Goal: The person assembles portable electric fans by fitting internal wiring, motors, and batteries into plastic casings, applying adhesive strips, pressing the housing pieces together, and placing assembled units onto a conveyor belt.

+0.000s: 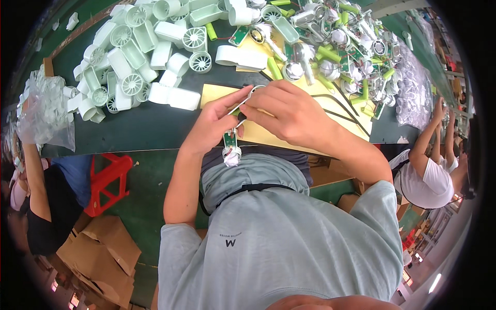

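Note:
At the table's near edge, both my hands are closed on one small fan assembly, with a white plastic frame, a green circuit board and a white-wrapped round end hanging below my fingers. My left hand pinches the frame from the left. My right hand grips its upper end, fingers bent around a white ring. Part of the frame is hidden by my fingers. Beneath my hands lies a yellow sheet. Thin black strips lie on it by my right hand.
Pale green fan housings are heaped at the far left. Far right is a pile of similar fan assemblies with green batteries. Plastic bags lie at both sides. People sit left and right; a red stool stands at left.

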`<state>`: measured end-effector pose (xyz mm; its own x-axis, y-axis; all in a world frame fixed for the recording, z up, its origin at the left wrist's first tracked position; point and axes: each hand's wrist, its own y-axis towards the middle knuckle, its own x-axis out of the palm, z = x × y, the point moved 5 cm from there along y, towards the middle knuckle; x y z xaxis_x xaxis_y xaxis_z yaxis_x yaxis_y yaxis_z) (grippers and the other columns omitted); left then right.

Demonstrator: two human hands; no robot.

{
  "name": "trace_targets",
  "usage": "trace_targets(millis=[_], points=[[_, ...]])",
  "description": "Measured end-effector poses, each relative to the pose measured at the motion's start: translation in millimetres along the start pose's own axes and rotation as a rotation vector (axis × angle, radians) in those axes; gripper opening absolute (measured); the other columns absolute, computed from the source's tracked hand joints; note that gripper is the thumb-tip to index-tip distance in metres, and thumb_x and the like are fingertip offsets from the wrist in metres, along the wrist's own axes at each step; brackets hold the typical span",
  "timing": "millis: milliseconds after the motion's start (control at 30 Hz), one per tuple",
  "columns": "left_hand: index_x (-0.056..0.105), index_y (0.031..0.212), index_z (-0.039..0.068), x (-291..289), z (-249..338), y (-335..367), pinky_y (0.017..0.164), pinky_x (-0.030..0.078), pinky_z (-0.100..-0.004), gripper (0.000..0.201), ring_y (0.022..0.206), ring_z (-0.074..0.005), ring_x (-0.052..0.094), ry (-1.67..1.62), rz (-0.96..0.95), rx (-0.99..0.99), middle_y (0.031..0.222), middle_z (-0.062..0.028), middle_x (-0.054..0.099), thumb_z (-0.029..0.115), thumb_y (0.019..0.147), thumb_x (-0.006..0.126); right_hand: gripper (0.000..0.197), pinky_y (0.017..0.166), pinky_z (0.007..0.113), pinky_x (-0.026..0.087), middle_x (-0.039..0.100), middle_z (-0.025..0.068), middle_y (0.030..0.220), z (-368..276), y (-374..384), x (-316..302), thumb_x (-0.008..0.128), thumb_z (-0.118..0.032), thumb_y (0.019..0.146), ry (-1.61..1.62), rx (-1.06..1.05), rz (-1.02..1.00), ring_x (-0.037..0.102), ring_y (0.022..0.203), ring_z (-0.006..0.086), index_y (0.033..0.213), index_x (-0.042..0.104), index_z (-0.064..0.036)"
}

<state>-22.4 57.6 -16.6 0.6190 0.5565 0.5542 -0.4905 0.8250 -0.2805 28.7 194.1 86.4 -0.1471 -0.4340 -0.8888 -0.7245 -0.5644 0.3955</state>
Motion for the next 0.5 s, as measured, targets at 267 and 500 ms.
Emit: trace_targets(millis=[267,500], points=[[0.041,0.148,-0.001,-2.9,-5.0,-1.9,0.067,0.051,-0.0261,0.07,0.075,-0.013,0.063,-0.019,-0.059,-0.023,0.129,-0.0099,0.059,-0.008,0.078,0.04,0.017,0.072,0.037,0.053,0.065,0.009,0.087,13.4,5.5,9.1,0.063,-0.008,0.074,0.188,0.166,-0.098,0.065,0.088,0.0262,0.09,0.067,-0.0035],[0.041,0.148,-0.001,1.9,-0.8,-1.3,0.07,0.053,-0.0281,0.072,0.082,-0.0128,0.062,0.053,-0.052,-0.001,0.133,-0.011,0.057,-0.011,0.076,0.039,0.017,0.073,0.038,0.054,0.065,0.0098,0.085,4.8,13.6,1.2,0.063,-0.009,0.076,0.15,0.16,-0.116,0.065,0.085,0.027,0.091,0.064,-0.0017]])
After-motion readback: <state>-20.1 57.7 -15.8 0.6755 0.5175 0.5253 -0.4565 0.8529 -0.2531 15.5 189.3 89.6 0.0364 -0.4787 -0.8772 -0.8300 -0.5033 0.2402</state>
